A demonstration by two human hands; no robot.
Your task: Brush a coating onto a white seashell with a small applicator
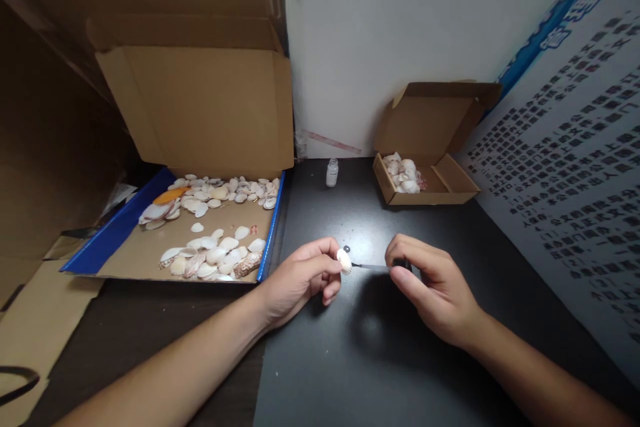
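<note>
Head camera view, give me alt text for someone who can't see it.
Left hand pinches a small pale shell while the right hand holds a thin tool against it. Behind are a glass bottle and two open boxes of shells.

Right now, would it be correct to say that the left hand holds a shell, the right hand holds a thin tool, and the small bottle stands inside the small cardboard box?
Not quite: the head view shows the small bottle on the dark tabletop, left of the small cardboard box. The left hand does hold a shell, and the right hand a thin tool.
</note>
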